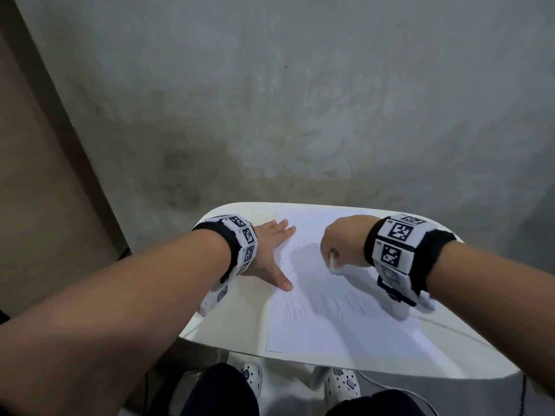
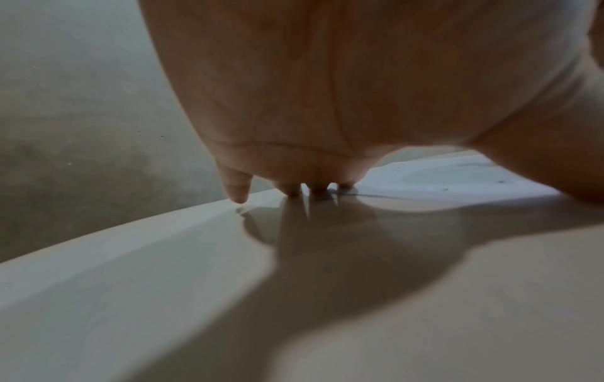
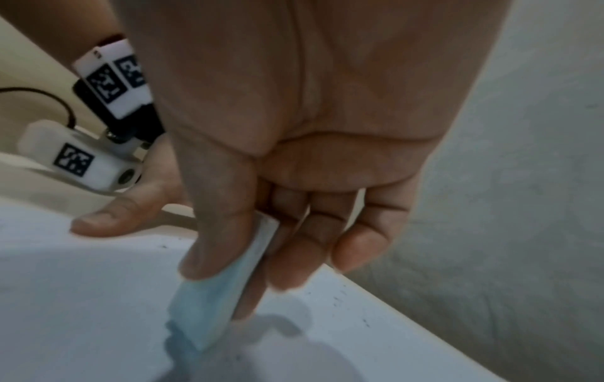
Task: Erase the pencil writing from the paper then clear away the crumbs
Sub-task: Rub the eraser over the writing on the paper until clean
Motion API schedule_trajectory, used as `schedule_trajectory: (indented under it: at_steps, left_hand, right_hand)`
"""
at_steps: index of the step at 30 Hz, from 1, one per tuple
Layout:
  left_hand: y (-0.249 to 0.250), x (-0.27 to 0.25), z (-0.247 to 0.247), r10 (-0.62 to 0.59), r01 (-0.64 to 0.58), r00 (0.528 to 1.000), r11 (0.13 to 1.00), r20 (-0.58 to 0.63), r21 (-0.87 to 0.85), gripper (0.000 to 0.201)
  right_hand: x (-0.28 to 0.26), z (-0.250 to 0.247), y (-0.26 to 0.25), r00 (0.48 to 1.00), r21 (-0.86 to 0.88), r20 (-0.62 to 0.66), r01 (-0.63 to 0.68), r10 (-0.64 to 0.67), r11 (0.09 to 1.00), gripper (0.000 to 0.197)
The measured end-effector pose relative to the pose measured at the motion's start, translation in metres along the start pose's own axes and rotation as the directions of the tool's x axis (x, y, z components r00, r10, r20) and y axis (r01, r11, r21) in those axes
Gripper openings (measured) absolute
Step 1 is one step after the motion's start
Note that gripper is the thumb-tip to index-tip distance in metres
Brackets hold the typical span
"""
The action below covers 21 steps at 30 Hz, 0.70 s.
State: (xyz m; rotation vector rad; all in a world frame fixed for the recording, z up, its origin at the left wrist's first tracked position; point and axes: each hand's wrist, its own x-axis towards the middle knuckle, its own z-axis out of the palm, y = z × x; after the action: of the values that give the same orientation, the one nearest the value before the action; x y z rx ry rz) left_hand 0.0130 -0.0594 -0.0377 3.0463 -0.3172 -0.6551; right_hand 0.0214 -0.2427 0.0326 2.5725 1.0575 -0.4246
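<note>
we're mid-erase, and the pencil lines are not gone yet.

we've got the white table (image 1: 228,319) under both wrists and the paper (image 1: 345,334) lying on it between the hands, its long axis running away from us. our left hand (image 1: 270,253) is spread flat, fingers straight, pressing the sheet's left edge. our right hand (image 1: 342,244) pinches the eraser (image 3: 225,289), thumb on one face, fingers behind. the slab's long axis runs down along the fingers, its lower end pointing at the sheet and, by our read, touching it. faint pencil strokes (image 1: 327,304) sit just nearer us than that hand, so next we'd drag the eraser back over them, pressing steadily. dark crumbs (image 3: 340,297) dot the paper beyond the fingertips; sweeping comes later.
</note>
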Motion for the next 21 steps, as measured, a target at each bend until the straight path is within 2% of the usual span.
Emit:
schedule_trajectory:
  at_steps: [2,5,9,12,14,18,21]
  left_hand:
    - [0.001,0.000,-0.004,0.000,0.000,1.000,1.000,0.002,0.027,0.126]
    - [0.000,0.003,-0.007,0.005,-0.003,1.000,0.996,-0.016,0.085,0.127]
    - [-0.005,0.009,-0.005,0.002,0.002,0.999,0.993,-0.033,0.118,0.127]
    - [-0.007,0.012,-0.005,-0.005,0.008,1.000,0.993,-0.025,0.118,0.125]
    - [-0.006,0.010,-0.005,-0.025,0.027,1.000,0.995,-0.017,0.099,0.119]
    - [0.000,0.007,-0.009,-0.080,0.081,0.997,0.992,-0.013,0.102,0.106]
    - [0.004,0.001,-0.013,-0.082,0.081,0.997,0.995,0.011,0.060,0.104]
  right_hand:
    - [-0.002,0.002,0.005,0.999,0.116,-0.031,-0.028,0.031,0.993,0.016]
    - [-0.004,0.008,0.007,0.991,0.392,-0.102,-0.041,0.087,0.919,0.010]
    - [-0.005,0.012,0.001,0.990,0.526,-0.083,-0.051,0.111,0.849,0.014]
    - [-0.005,0.010,0.000,0.983,0.635,-0.113,-0.041,0.146,0.772,0.011]
    - [-0.005,0.008,0.001,0.979,0.643,-0.136,-0.028,0.150,0.766,0.013]
    - [-0.006,0.003,-0.009,0.977,0.444,-0.192,-0.001,0.096,0.896,0.030]
    - [-0.005,-0.001,-0.026,0.980,0.356,-0.199,0.068,0.005,0.932,0.022]
